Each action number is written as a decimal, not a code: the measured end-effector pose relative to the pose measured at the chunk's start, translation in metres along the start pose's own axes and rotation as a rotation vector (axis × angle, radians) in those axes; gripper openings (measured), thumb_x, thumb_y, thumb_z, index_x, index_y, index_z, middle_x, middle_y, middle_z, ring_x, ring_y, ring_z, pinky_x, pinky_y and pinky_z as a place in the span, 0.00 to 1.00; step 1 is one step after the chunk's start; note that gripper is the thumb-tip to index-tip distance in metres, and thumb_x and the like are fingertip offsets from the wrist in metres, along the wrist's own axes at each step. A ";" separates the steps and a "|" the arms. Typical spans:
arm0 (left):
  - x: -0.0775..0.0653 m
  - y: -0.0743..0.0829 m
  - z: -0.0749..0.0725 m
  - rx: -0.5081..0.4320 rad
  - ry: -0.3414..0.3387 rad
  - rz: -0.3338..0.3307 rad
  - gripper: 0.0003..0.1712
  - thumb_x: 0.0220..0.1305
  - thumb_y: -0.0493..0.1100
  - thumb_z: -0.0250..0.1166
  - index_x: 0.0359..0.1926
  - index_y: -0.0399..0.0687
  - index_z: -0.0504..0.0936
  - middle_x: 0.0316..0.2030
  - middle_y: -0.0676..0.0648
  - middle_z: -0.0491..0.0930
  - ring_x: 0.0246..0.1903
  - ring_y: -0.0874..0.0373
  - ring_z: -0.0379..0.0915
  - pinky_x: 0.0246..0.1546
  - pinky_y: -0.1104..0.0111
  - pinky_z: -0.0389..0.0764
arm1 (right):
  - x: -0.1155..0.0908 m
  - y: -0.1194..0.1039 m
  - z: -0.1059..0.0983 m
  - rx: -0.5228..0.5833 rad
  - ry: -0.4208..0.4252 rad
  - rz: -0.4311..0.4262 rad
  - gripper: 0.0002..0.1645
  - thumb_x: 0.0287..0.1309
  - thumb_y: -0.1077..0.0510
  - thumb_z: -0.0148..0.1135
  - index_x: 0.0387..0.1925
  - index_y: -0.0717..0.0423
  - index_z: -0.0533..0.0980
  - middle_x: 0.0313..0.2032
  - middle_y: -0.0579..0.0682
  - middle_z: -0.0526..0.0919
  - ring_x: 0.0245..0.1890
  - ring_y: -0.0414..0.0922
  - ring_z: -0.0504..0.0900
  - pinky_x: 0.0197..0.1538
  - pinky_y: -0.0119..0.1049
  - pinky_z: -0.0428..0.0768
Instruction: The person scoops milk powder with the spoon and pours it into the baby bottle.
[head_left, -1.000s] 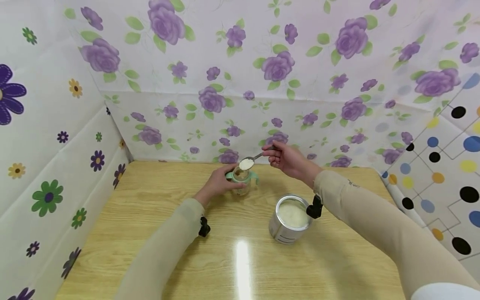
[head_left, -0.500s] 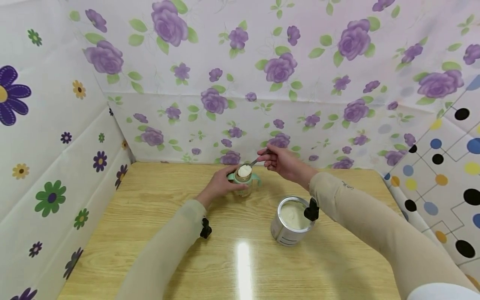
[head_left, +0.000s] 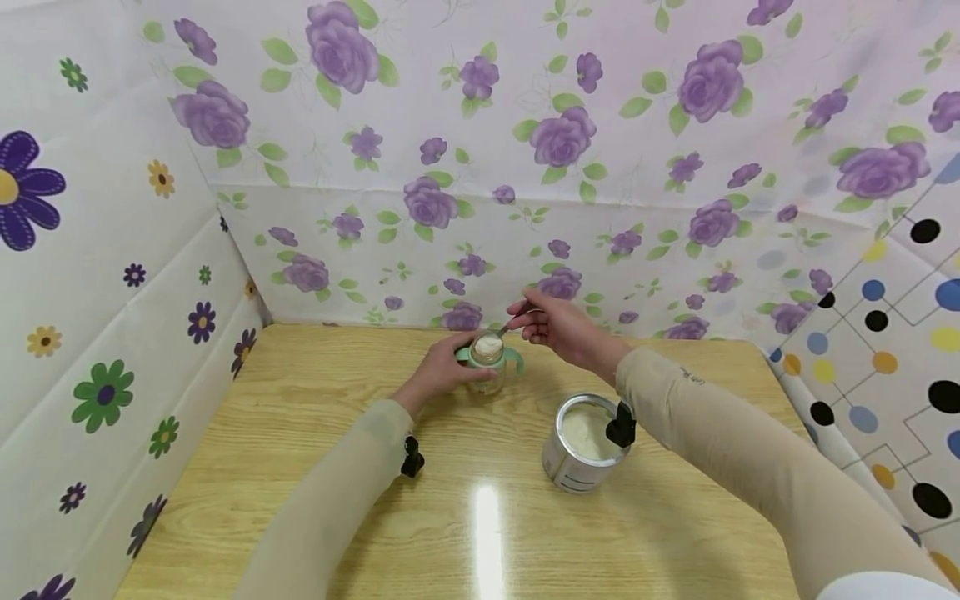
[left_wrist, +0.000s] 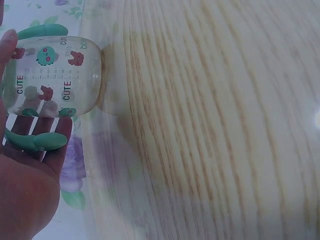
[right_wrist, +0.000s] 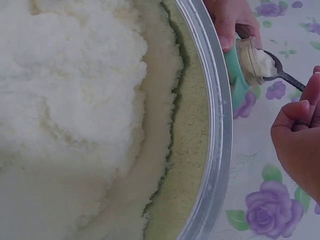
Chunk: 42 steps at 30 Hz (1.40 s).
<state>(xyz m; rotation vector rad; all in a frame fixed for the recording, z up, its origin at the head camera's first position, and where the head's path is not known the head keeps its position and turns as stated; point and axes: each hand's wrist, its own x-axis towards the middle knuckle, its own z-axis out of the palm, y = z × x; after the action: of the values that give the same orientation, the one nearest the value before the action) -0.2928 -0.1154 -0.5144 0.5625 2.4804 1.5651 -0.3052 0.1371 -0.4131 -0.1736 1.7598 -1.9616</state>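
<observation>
A clear baby bottle [left_wrist: 55, 75] with green handles and printed cartoon figures stands uncapped near the table's back edge. My left hand [head_left: 441, 368] grips it from the left, thumb and fingers around its body. In my right hand [head_left: 558, 327] a metal spoon [right_wrist: 290, 79] is pinched by its handle. The spoon's bowl, heaped with white powder [right_wrist: 266, 64], sits right at the bottle's mouth. A wide can [head_left: 576, 467] of pale powder stands open, nearer to me and below my right forearm. Its rim and powder fill much of the right wrist view.
The wooden table [head_left: 315, 367] ends at a wall of flowered cloth [head_left: 360, 225]. More patterned cloth stands at the left and right sides. A black wrist camera [head_left: 621, 427] overlaps the can's right rim in the head view.
My right hand has moved left and slightly down, bringing the spoon of powder from above the bottle to its mouth. The left hand keeps its grip on the bottle.
</observation>
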 end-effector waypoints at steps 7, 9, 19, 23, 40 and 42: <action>0.000 0.000 0.001 0.020 -0.003 -0.006 0.43 0.60 0.50 0.83 0.75 0.56 0.76 0.65 0.47 0.81 0.60 0.49 0.79 0.63 0.51 0.79 | -0.004 0.003 0.001 -0.117 -0.040 -0.065 0.28 0.86 0.48 0.46 0.58 0.70 0.78 0.35 0.47 0.89 0.30 0.40 0.82 0.38 0.32 0.78; 0.000 0.000 0.001 0.022 -0.004 -0.009 0.43 0.60 0.50 0.83 0.74 0.57 0.77 0.64 0.48 0.81 0.59 0.50 0.79 0.62 0.51 0.80 | -0.005 0.004 0.001 -0.154 -0.058 -0.078 0.27 0.85 0.50 0.47 0.59 0.72 0.78 0.35 0.47 0.90 0.30 0.41 0.83 0.36 0.31 0.78; 0.000 0.000 0.002 0.021 0.005 0.007 0.43 0.58 0.49 0.84 0.74 0.56 0.78 0.63 0.49 0.83 0.58 0.50 0.80 0.62 0.52 0.80 | -0.011 0.005 -0.002 -0.273 -0.097 -0.134 0.26 0.83 0.55 0.44 0.61 0.72 0.79 0.36 0.49 0.89 0.32 0.43 0.83 0.36 0.31 0.79; -0.001 -0.001 0.001 0.020 0.005 -0.001 0.44 0.58 0.50 0.84 0.74 0.57 0.77 0.63 0.49 0.82 0.59 0.50 0.80 0.63 0.52 0.80 | -0.011 0.007 -0.004 -0.279 -0.104 -0.153 0.26 0.83 0.55 0.44 0.59 0.71 0.80 0.36 0.49 0.89 0.31 0.43 0.83 0.37 0.32 0.80; -0.002 0.001 0.001 0.018 0.004 -0.028 0.44 0.59 0.50 0.84 0.75 0.59 0.77 0.64 0.50 0.82 0.60 0.50 0.79 0.64 0.52 0.79 | -0.014 0.002 -0.004 -0.315 -0.117 -0.181 0.27 0.84 0.55 0.45 0.60 0.76 0.78 0.36 0.49 0.89 0.32 0.44 0.83 0.39 0.32 0.80; -0.001 0.001 0.000 0.018 0.004 -0.022 0.44 0.59 0.50 0.84 0.75 0.59 0.76 0.65 0.49 0.81 0.61 0.50 0.79 0.65 0.51 0.79 | -0.015 0.001 -0.004 -0.336 -0.116 -0.188 0.27 0.84 0.55 0.45 0.60 0.76 0.78 0.36 0.50 0.89 0.33 0.44 0.84 0.39 0.33 0.81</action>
<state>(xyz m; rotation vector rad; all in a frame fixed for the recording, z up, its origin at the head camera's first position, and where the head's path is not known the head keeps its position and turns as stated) -0.2915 -0.1153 -0.5139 0.5336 2.4979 1.5392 -0.2931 0.1475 -0.4115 -0.5735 2.0446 -1.7227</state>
